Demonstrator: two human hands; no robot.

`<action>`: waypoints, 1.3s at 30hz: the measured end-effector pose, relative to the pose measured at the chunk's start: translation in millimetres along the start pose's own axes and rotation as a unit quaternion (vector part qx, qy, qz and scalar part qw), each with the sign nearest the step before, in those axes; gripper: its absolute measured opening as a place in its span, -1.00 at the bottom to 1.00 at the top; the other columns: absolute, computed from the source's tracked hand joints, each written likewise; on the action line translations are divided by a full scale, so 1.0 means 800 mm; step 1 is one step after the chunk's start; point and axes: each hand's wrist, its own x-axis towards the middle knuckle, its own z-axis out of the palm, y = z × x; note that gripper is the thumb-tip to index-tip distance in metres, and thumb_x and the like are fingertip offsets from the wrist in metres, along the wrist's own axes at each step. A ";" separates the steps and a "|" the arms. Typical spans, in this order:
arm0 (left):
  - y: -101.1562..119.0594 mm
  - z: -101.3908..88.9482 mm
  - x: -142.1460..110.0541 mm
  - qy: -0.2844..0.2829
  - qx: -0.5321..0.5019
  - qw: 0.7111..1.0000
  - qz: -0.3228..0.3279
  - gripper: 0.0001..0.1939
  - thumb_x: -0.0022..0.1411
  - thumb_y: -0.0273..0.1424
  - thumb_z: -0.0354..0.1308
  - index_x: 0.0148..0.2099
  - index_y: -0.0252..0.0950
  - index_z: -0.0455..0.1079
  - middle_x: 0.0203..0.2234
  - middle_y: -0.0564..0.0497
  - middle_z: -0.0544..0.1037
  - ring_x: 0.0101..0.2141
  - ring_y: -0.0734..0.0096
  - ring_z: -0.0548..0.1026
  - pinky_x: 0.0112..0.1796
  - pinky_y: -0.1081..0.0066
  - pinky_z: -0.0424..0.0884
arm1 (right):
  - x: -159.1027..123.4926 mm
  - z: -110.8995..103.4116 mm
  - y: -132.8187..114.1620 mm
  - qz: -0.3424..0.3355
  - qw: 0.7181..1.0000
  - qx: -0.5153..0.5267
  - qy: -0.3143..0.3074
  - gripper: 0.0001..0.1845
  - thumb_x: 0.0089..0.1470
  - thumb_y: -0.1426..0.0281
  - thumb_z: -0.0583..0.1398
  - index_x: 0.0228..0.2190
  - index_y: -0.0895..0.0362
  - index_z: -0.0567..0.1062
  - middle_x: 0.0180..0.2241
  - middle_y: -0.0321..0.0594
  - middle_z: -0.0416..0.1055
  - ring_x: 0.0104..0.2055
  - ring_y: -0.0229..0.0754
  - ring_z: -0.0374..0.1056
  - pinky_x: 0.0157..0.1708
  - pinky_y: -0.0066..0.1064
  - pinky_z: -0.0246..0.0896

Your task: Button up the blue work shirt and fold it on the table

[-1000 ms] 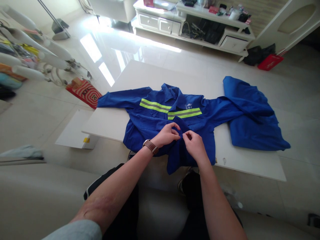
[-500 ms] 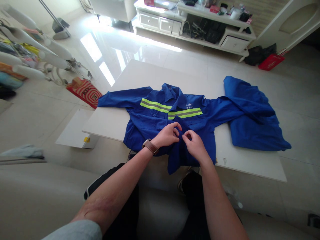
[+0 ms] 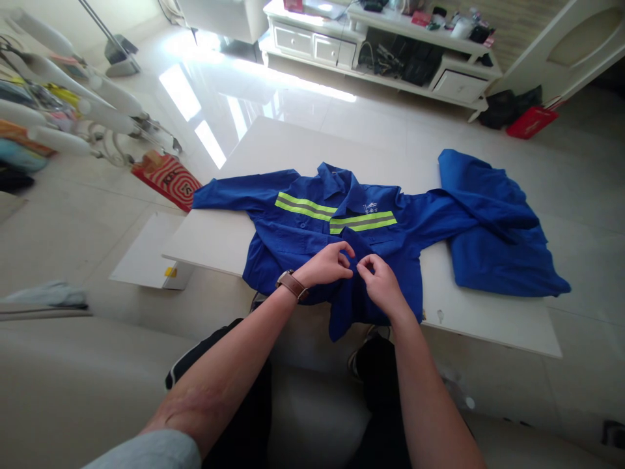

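A blue work jacket point(image 3: 288, 244) with yellow-green reflective stripes lies front up, its collar pointing away from me and its lower front hanging over the near edge of the white board point(image 3: 215, 241). My left hand point(image 3: 332, 264), with a brown-strapped watch on the wrist, has its fingers curled on the front opening. Close beside it, my right hand point(image 3: 378, 277) pinches the edge of the same front. Both sets of fingertips meet near the placket; a button there is too small or hidden to make out.
Another blue garment point(image 3: 502, 241) lies bunched on the right, partly under the jacket's sleeve. A red patterned paper bag point(image 3: 168, 179) and a white box point(image 3: 151, 254) stand left of the board. A white TV cabinet point(image 3: 312, 49) is at the back.
The view has shifted very slightly. Both hands stay at the jacket's front opening in nearly the same pose.
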 end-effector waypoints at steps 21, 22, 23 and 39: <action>0.010 -0.002 -0.002 -0.058 0.000 0.998 0.029 -0.61 0.03 -0.48 0.35 -0.11 -0.26 0.30 -0.55 0.19 0.47 -0.53 0.52 0.41 -0.46 0.52 0.26 | 0.000 -0.001 0.003 0.032 0.999 0.010 -0.005 -0.65 0.08 0.06 0.12 -0.43 0.10 0.42 -0.35 -0.19 0.42 -0.28 -0.11 0.29 -0.21 -0.26 0.13; 0.011 -0.004 -0.003 -0.065 0.008 0.997 0.031 -0.61 0.03 -0.48 0.35 -0.11 -0.25 0.30 -0.55 0.19 0.47 -0.53 0.51 0.42 -0.46 0.52 0.27 | 0.000 -0.001 0.003 0.035 0.999 0.016 -0.008 -0.65 0.07 0.06 0.12 -0.43 0.10 0.43 -0.35 -0.19 0.42 -0.28 -0.10 0.29 -0.21 -0.26 0.13; 0.012 -0.005 -0.004 -0.071 0.015 0.997 0.034 -0.61 0.04 -0.48 0.35 -0.11 -0.25 0.29 -0.56 0.19 0.48 -0.52 0.50 0.43 -0.46 0.51 0.28 | 0.000 -0.001 0.002 0.038 0.999 0.021 -0.010 -0.64 0.06 0.05 0.12 -0.43 0.10 0.43 -0.35 -0.19 0.42 -0.28 -0.10 0.29 -0.21 -0.26 0.13; 0.011 -0.012 -0.006 0.042 0.166 0.985 0.016 -0.81 0.05 -0.54 0.16 -0.23 -0.25 0.40 -0.50 0.08 0.57 -0.45 0.37 0.51 -0.43 0.45 0.33 | -0.004 -0.002 0.007 0.022 0.991 -0.059 -0.122 -0.80 0.12 0.24 0.18 -0.44 0.10 0.45 -0.32 -0.22 0.46 -0.23 -0.12 0.35 -0.16 -0.29 0.19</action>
